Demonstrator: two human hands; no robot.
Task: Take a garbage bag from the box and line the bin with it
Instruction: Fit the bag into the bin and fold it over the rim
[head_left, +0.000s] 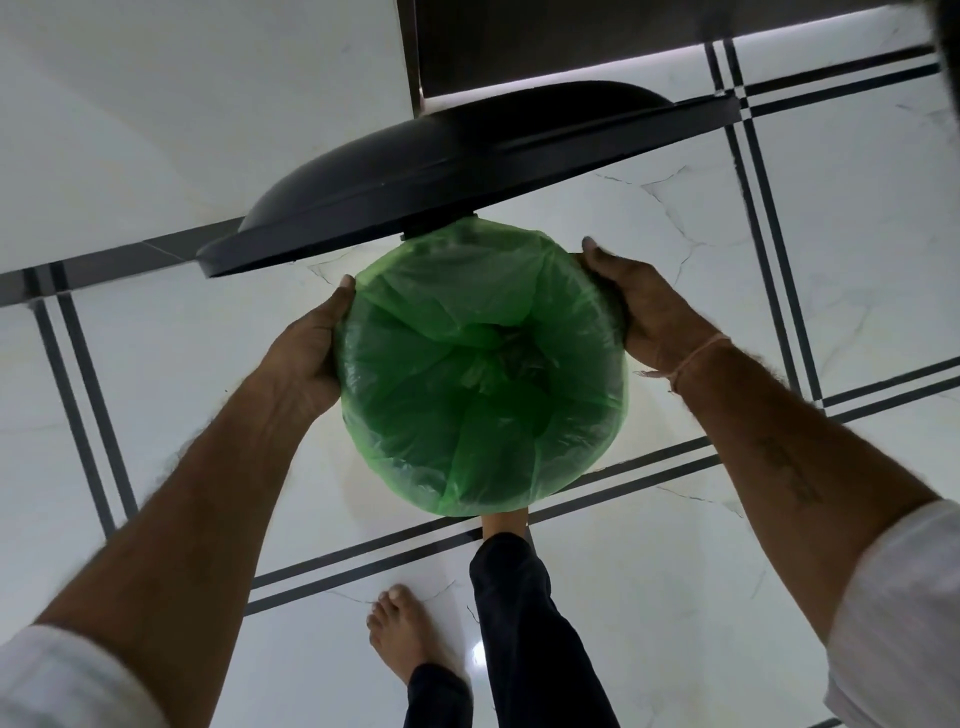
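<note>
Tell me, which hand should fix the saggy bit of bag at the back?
Probably the right hand. It sits farther back on the bin's rim, closer to where the green bag bunches loosely under the raised black lid. The left hand grips lower on the other side, steadying.

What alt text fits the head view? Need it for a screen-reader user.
Seen from above, a green garbage bag lines a round bin, its edge folded over the rim, while the left hand and right hand press against opposite sides of the rim. The bin's dark lid stands open behind it, and one foot reaches under the bin's front edge on a white tiled floor.
</note>
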